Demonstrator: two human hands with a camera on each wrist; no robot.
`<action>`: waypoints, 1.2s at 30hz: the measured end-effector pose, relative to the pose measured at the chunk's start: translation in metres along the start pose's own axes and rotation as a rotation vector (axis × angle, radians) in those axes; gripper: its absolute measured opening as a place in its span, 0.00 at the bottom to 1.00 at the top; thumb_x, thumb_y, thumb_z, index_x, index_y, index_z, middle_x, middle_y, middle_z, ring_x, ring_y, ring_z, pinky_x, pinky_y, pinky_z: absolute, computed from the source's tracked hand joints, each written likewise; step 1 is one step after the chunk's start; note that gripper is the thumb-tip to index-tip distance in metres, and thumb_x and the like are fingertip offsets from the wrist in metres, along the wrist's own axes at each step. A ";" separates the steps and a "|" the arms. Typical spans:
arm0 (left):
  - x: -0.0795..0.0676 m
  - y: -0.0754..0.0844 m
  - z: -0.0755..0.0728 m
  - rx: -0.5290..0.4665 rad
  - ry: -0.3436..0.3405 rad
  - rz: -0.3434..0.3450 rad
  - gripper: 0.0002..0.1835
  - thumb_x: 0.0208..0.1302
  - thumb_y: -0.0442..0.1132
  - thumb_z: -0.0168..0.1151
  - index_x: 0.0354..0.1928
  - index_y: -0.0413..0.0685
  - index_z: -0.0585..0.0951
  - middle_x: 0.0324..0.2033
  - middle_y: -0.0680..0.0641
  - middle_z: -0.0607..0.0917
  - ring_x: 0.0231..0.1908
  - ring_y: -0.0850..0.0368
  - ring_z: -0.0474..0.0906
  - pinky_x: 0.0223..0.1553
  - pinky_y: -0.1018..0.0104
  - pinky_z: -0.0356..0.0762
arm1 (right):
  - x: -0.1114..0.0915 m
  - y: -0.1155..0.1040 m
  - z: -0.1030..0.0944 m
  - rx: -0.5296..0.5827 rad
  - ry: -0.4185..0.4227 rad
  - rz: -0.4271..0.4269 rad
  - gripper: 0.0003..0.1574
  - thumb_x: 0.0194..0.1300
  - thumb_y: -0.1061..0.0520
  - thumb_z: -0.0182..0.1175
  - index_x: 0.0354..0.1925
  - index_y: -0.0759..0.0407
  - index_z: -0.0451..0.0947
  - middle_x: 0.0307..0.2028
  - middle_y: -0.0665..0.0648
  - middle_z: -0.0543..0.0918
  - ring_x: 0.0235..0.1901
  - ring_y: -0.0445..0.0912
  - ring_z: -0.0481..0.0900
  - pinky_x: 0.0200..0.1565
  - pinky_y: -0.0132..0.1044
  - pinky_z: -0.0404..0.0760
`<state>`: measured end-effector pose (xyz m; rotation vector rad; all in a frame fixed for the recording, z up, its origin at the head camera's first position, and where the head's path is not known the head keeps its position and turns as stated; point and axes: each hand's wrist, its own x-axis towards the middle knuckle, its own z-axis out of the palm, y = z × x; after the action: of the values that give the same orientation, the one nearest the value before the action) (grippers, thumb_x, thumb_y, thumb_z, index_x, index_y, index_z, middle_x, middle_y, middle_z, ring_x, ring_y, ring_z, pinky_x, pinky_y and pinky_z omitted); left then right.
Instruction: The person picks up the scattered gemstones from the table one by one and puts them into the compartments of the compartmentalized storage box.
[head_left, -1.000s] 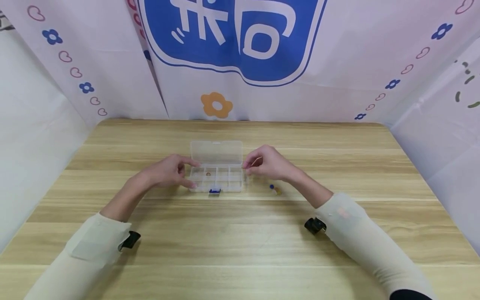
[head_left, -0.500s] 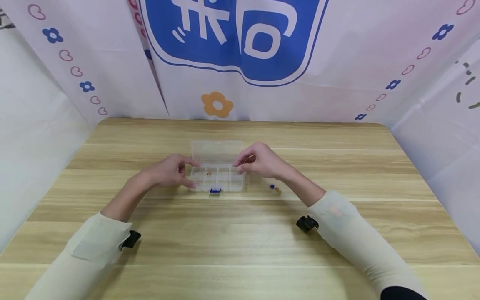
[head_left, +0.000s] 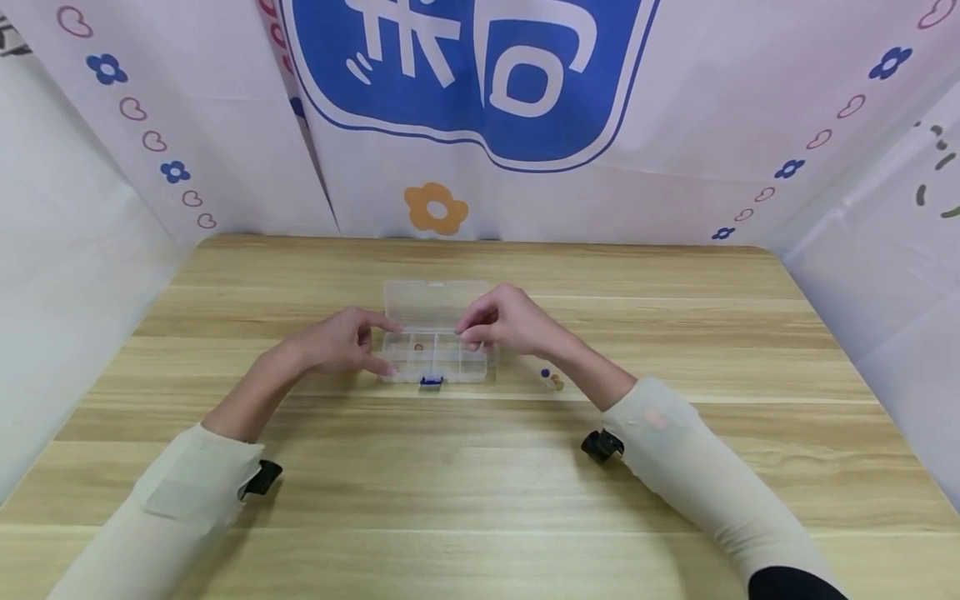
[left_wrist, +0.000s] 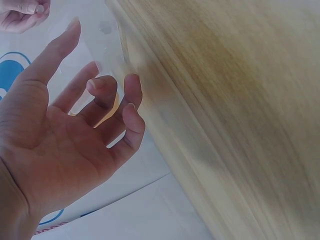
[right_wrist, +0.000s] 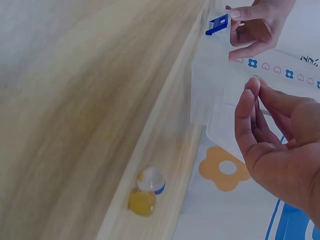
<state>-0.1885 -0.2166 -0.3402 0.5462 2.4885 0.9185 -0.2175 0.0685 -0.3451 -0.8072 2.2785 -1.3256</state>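
Note:
A clear plastic compartment box (head_left: 461,372) stands open on the wooden table, its lid (head_left: 420,303) tipped back and a blue latch (head_left: 431,381) at the front. My left hand (head_left: 342,342) spans its left end, thumb at the front corner and index finger at the back, both fairly straight. Over the back right compartments, my right hand (head_left: 513,321) brings thumb and index finger together. A tiny pale thing (right_wrist: 256,77) shows at those fingertips, too small to identify. One back left compartment holds a small brownish ring-shaped thing (head_left: 418,347).
Right of the box lie a few small round pieces, among them a yellow one (right_wrist: 142,202) and a clear one with blue (right_wrist: 151,180). A printed white cloth (head_left: 585,200) hangs behind the table (head_left: 450,483).
My right hand has moved left, from beside the box's right end to over its back right compartments. The left hand stays put at the left end.

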 end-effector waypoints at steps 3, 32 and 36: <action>0.000 0.000 0.000 -0.003 -0.003 -0.002 0.36 0.60 0.39 0.77 0.67 0.28 0.75 0.20 0.50 0.73 0.23 0.58 0.65 0.25 0.68 0.64 | 0.003 0.000 0.003 -0.020 -0.004 0.008 0.06 0.69 0.66 0.67 0.42 0.70 0.88 0.32 0.61 0.89 0.34 0.57 0.86 0.32 0.37 0.84; 0.003 -0.006 0.000 0.008 -0.011 0.004 0.35 0.61 0.37 0.77 0.67 0.30 0.75 0.17 0.52 0.70 0.20 0.62 0.63 0.24 0.70 0.64 | 0.031 -0.009 0.036 -0.140 -0.045 -0.071 0.02 0.63 0.66 0.73 0.33 0.66 0.89 0.32 0.56 0.90 0.31 0.39 0.85 0.34 0.29 0.83; 0.003 -0.006 0.000 0.011 -0.012 -0.003 0.35 0.61 0.37 0.77 0.67 0.30 0.75 0.16 0.53 0.69 0.19 0.62 0.61 0.24 0.69 0.63 | 0.033 -0.009 0.038 -0.146 -0.042 -0.080 0.02 0.63 0.67 0.73 0.32 0.65 0.89 0.32 0.56 0.90 0.32 0.40 0.85 0.34 0.29 0.82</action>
<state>-0.1921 -0.2195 -0.3448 0.5496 2.4843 0.8990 -0.2181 0.0184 -0.3567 -0.9747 2.3534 -1.1738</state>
